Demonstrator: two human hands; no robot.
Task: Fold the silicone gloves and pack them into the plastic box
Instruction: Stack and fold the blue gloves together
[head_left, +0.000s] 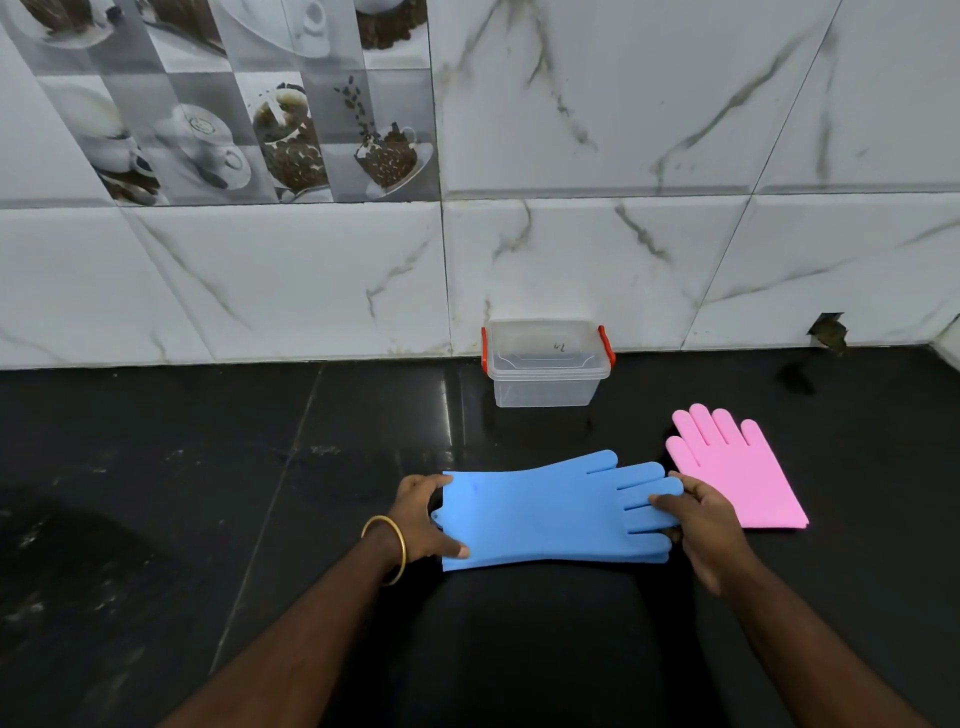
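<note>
Two hands hold the blue glove (550, 512) flat on the black worktop (156, 519): left hand (423, 519) pinches its cuff, right hand (701, 525) pinches its fingers. The pink glove (737, 470) lies just beside, the closed plastic box (545, 364) behind.

Two colours of silicone glove lie on the black bench (156, 493): one blue glove (545, 514) on top of what looks like a second blue layer showing at its lower edge, though whether that is a separate glove cannot be told, and one pink glove (737, 473) beside it, again with a thin edge beneath that may be a second. There is one clear plastic box (545, 387), closed by one lid (545, 348) with two red clips. Two hands are in view, the left hand (421, 519) and the right hand (711, 530), and one gold bangle (387, 548) circles the left wrist.
</note>
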